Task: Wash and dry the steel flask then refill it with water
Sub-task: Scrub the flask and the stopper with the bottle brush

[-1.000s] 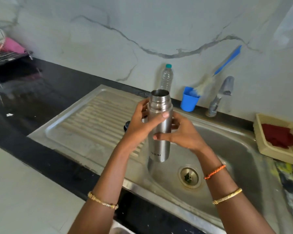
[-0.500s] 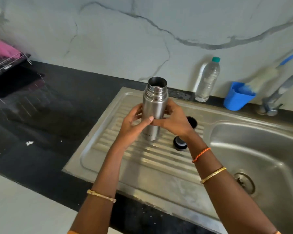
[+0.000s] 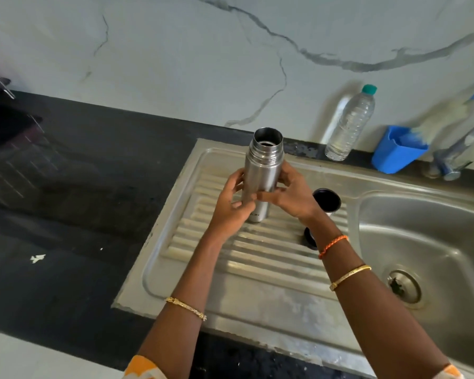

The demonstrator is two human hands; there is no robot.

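While both hands, left hand and right hand, clasp the upright open flask on the drainboard, its cap stands at 3 o'clock; plastic bottle at 1.

A flask stands on the draining board, sink basin to its right, bottle behind.

Steel flask upright on ribbed drainboard, both hands around it, arms crossing drainboard's near half. Just right of flask: cap cup and small black stopper, partly behind right wrist. Along wall: plastic water bottle, blue holder, tap. Open passage: black worktop at left, sink basin at right.
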